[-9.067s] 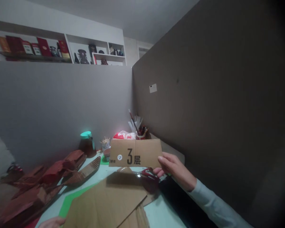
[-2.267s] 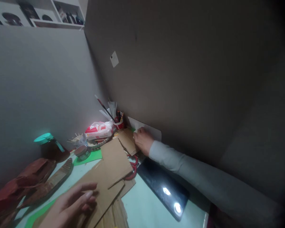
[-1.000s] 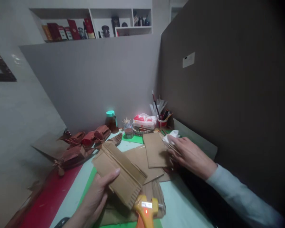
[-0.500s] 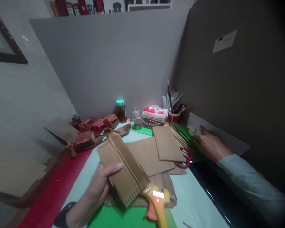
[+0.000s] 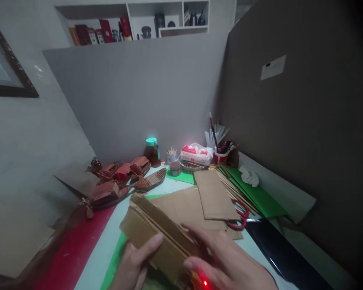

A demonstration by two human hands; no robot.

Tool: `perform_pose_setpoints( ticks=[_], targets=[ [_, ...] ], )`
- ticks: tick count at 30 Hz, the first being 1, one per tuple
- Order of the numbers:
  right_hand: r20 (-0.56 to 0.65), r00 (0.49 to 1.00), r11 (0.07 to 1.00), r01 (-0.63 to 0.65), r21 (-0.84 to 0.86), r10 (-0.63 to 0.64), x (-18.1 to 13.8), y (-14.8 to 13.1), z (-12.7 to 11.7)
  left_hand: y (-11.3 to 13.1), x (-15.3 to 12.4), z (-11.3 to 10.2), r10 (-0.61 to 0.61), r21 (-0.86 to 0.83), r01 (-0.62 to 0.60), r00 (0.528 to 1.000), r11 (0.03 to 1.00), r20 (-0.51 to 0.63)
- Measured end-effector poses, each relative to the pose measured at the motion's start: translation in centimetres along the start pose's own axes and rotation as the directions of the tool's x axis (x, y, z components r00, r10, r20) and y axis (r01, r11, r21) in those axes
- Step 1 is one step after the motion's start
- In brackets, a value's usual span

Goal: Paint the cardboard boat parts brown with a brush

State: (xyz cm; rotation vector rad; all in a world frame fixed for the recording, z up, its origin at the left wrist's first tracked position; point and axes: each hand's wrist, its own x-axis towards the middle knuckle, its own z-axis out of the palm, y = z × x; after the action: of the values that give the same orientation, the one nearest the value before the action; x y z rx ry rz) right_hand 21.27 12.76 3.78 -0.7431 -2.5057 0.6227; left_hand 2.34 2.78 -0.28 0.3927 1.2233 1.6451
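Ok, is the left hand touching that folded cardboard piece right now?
Touching. The head view shows the left hand gripping the folded cardboard piece, its thumb pressed flat on the top face.

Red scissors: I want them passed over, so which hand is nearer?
Right. The right hand lies just below the scissors, on the folded cardboard; the left hand grips that cardboard farther left.

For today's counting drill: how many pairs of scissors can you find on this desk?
1. The red scissors lie right of the flat cardboard sheet, partly tucked under its edge, beside the wooden sticks. More could be hidden under the cardboard.
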Motion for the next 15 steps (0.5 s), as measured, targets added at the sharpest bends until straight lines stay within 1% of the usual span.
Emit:
perform_pose_setpoints(
  ticks=[2,4,6,8,10,12,15],
  targets=[
    [-0.027,1.0,0.999,0.01,0.033,-0.009,0.8,-0.3,-0.1,-0.3,-0.2,0.0,-0.004,0.024,0.002,0.997,1.0,0.075],
    [-0.052,0.999,0.994,-0.011,0.112,0.017,1.7,-0.5,-0.4,-0.6,0.0,-0.2,0.029,0.068,-0.038,0.991,0.997,0.129],
    [-0.058,0.995,0.972,-0.065,0.227,0.08,2.1,-0.5,-0.5,-0.9,0.3,-0.6,0.076,0.094,-0.088,0.989,0.992,0.127],
    [-0.043,0.987,0.933,-0.132,0.334,0.156,1.6,-0.2,-0.3,-1.0,0.6,-0.8,0.075,0.073,-0.081,0.993,0.994,0.091],
    [-0.011,0.972,0.883,-0.208,0.421,0.234,0.5,0.4,0.0,-1.0,0.7,-0.7,0.031,0.014,-0.032,0.996,0.999,0.086],
    [0.048,0.95,0.818,-0.291,0.497,0.309,-1.0,1.3,0.4,-0.9,0.7,-0.6,0.002,-0.047,0.003,0.993,0.999,0.117],
    [0.185,0.914,0.681,-0.395,0.616,0.362,-2.3,2.3,0.7,-0.7,0.5,-0.5,-0.002,-0.079,0.013,0.991,0.997,0.132]
  ],
)
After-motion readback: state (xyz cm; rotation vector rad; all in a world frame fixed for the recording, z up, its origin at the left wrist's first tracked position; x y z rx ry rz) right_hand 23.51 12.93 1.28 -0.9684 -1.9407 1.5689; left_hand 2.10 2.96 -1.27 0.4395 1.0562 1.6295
